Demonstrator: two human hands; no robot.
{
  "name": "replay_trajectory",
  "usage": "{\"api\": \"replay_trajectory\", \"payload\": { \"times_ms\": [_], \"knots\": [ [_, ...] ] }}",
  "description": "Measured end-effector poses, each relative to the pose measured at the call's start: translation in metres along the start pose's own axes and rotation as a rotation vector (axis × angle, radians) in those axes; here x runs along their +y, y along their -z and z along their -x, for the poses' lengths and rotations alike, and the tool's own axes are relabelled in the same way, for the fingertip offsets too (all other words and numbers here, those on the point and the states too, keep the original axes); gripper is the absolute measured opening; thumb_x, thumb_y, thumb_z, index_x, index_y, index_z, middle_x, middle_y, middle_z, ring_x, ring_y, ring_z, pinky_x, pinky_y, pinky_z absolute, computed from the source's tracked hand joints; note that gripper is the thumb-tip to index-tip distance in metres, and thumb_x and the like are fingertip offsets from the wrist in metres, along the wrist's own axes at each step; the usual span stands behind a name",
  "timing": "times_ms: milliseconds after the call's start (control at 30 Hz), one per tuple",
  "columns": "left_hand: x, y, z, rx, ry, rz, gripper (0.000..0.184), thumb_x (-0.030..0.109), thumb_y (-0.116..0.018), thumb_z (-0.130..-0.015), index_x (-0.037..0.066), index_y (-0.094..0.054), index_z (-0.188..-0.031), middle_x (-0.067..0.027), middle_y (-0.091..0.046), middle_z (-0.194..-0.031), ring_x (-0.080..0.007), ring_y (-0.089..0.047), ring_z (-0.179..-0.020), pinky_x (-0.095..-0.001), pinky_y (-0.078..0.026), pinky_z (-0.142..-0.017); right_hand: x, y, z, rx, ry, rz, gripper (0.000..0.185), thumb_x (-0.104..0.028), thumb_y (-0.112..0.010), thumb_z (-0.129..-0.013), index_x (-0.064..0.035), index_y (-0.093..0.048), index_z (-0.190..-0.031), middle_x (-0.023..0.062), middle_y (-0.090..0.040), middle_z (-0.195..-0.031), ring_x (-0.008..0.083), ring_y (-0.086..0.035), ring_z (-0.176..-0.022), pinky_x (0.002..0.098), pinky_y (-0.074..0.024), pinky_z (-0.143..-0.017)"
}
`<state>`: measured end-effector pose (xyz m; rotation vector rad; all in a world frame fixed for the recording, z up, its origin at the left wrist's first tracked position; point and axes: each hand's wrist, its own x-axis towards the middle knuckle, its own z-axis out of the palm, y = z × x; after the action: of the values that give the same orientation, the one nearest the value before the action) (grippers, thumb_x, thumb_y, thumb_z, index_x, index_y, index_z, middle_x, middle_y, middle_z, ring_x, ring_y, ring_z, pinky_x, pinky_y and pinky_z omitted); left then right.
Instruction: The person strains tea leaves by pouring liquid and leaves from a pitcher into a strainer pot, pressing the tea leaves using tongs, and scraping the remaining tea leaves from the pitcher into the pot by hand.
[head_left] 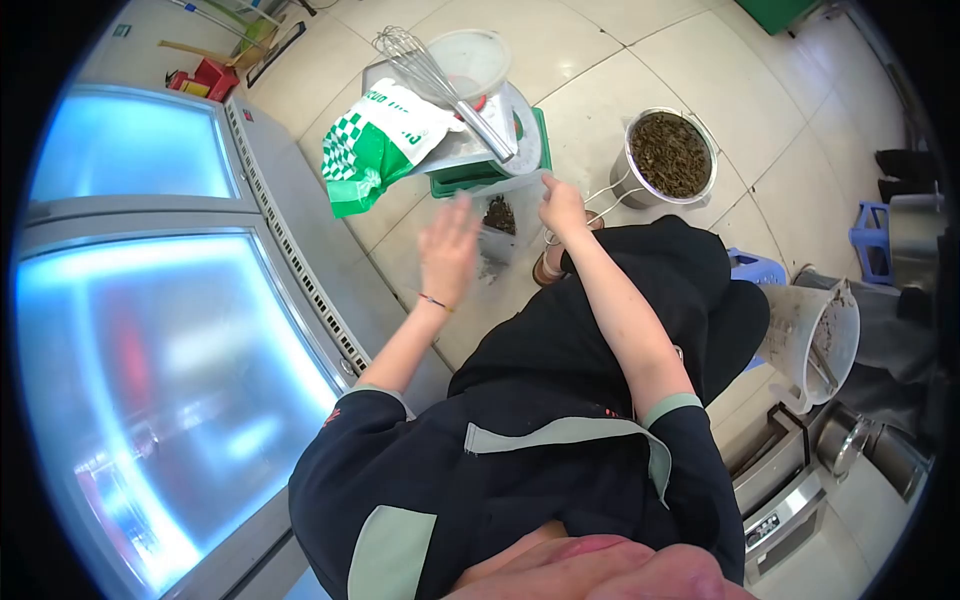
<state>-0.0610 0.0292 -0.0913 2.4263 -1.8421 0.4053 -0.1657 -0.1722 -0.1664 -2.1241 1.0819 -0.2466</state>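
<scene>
A clear plastic bag hangs open in front of me, with dark, leafy bits low inside it. My right hand pinches the bag's upper right edge. On the bag's left side is my left hand, blurred by motion, its fingers stretched out and holding nothing. Whether it touches the plastic I cannot tell. Just beyond, a whisk and a green-and-white printed bag lie on a green scale beside a translucent tub.
Right of my hands, a metal pot full of dark, wet leaves stands on the tiled floor. Lit glass-door fridges line the left. A translucent pitcher sits on a purple stool at my right.
</scene>
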Motion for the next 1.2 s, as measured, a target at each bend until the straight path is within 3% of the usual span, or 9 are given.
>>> {"api": "replay_trajectory", "payload": {
  "times_ms": [133, 400, 533, 700, 833, 900, 1033, 1133, 1200],
  "knots": [
    [0.032, -0.016, 0.005, -0.155, 0.095, 0.527, 0.05, 0.015, -0.068, -0.066, 0.009, -0.055, -0.115, -0.0105, -0.046, -0.132, -0.0267, -0.043, -0.12, -0.0396, -0.037, -0.091, 0.004, -0.001, 0.001, -0.061, -0.009, 0.078, 0.052, -0.002, -0.059, -0.068, -0.0084, -0.051, -0.12, 0.0167, -0.062, -0.092, 0.0346, -0.059, -0.092, 0.0451, -0.0477, -0.079],
    [0.026, -0.059, -0.002, -0.377, -0.033, -0.004, 0.017, 0.014, -0.057, -0.074, 0.011, -0.064, -0.09, -0.0045, -0.059, -0.082, -0.0229, -0.056, -0.088, -0.0372, -0.041, -0.074, 0.021, 0.005, -0.002, 0.036, -0.142, -0.159, 0.049, -0.009, -0.063, -0.067, -0.0051, -0.05, -0.114, 0.017, -0.055, -0.105, 0.0337, -0.055, -0.101, 0.044, -0.044, -0.083],
    [0.06, -0.039, 0.013, -0.46, -0.164, 0.122, 0.01, 0.017, -0.059, -0.075, 0.012, -0.063, -0.068, -0.0036, -0.058, -0.067, -0.0206, -0.059, -0.071, -0.0343, -0.041, -0.07, 0.025, 0.012, -0.013, 0.549, -0.73, -0.321, 0.066, -0.022, -0.07, -0.064, -0.0045, -0.041, -0.12, 0.0224, -0.042, -0.122, 0.0401, -0.049, -0.105, 0.0472, -0.0435, -0.083],
    [0.087, -0.015, 0.014, -0.564, -0.046, 0.341, 0.017, 0.025, -0.064, -0.075, 0.011, -0.062, -0.065, -0.0036, -0.061, -0.069, -0.0185, -0.061, -0.068, -0.0323, -0.041, -0.066, 0.021, 0.052, -0.02, 0.819, -1.232, -1.119, 0.068, -0.031, -0.071, -0.062, 0.0, -0.043, -0.116, 0.0227, -0.047, -0.116, 0.0322, -0.051, -0.089, 0.0497, -0.0446, -0.08],
    [0.077, 0.015, -0.005, -0.275, 0.096, 0.438, 0.025, 0.03, -0.068, -0.073, 0.01, -0.064, -0.06, -0.0072, -0.066, -0.079, -0.0197, -0.062, -0.073, -0.0342, -0.043, -0.071, 0.083, 0.023, -0.025, 0.557, -0.962, -1.375, 0.058, -0.035, -0.066, -0.066, -0.0071, -0.049, -0.114, 0.0157, -0.05, -0.108, 0.0259, -0.051, -0.088, 0.0398, -0.0418, -0.064],
    [0.062, 0.023, -0.014, -0.059, 0.035, 0.272, 0.025, 0.03, -0.069, -0.073, 0.008, -0.065, -0.061, -0.0109, -0.066, -0.083, -0.0225, -0.061, -0.075, -0.0362, -0.043, -0.074, 0.089, 0.028, -0.026, 0.512, -0.96, -1.398, 0.045, -0.029, -0.065, -0.07, -0.0034, -0.053, -0.104, 0.0163, -0.045, -0.116, 0.0277, -0.055, -0.093, 0.0484, -0.047, -0.069],
    [0.044, -0.012, -0.014, -0.196, 0.091, 0.187, 0.025, 0.028, -0.072, -0.07, 0.005, -0.066, -0.062, -0.0169, -0.065, -0.095, -0.0283, -0.061, -0.083, -0.0372, -0.043, -0.082, 0.077, 0.045, -0.015, 0.391, -0.964, -1.374, 0.044, -0.025, -0.063, -0.073, -0.0062, -0.049, -0.111, 0.0146, -0.043, -0.118, 0.0289, -0.057, -0.091, 0.0453, -0.0506, -0.069],
    [0.035, -0.046, -0.023, -0.486, 0.226, 0.36, 0.027, 0.024, -0.074, -0.067, 0.002, -0.061, -0.057, -0.018, -0.064, -0.096, -0.0315, -0.061, -0.088, -0.0377, -0.044, -0.084, 0.058, 0.052, -0.017, 0.514, -0.935, -1.908, 0.058, -0.027, -0.064, -0.074, -0.0108, -0.038, -0.124, 0.0135, -0.041, -0.121, 0.0298, -0.056, -0.091, 0.044, -0.0478, -0.069],
    [0.028, -0.041, -0.032, -0.279, 0.142, 0.521, 0.027, 0.022, -0.073, -0.068, 0.001, -0.058, -0.06, -0.0187, -0.064, -0.093, -0.0325, -0.061, -0.09, -0.0396, -0.046, -0.078, 0.061, 0.054, -0.015, 0.403, -0.939, -1.709, 0.065, -0.03, -0.066, -0.073, -0.011, -0.033, -0.126, 0.0135, -0.041, -0.123, 0.0312, -0.055, -0.094, 0.0443, -0.0474, -0.071]
  ]
}}
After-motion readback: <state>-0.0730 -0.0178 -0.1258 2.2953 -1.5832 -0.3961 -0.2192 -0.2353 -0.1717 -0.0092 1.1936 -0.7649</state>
